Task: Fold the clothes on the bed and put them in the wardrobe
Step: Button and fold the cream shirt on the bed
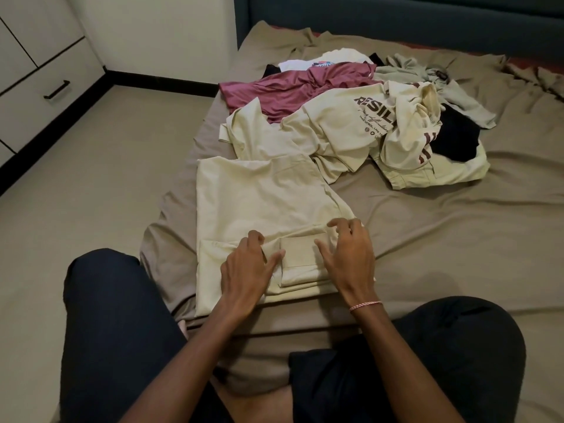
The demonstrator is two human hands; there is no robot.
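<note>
Head view looks down on the near edge of the bed [427,227], its taupe sheet wrinkled. Both our hands are on a cream garment [259,196] spread flat at that edge, its near part folded over so that a patch pocket [297,250] faces up. Our left hand [247,267] has its fingers curled and pinches a ridge of the cloth just left of the pocket, with the thumb lying against it. Our right hand [348,254] is loosely spread, fingers a little bent, fingertips resting on the cloth at the pocket's right side; it grips nothing. A pink-and-white bracelet [365,305] circles that wrist. Farther up the bed more clothes lie unfolded and overlapping: a cream printed T-shirt [341,117], a maroon top [290,87], a black piece [454,135] and a grey-green one [427,71]. We see the white wardrobe [45,65], with a black handle, at the far left, well apart from the bed.
</note>
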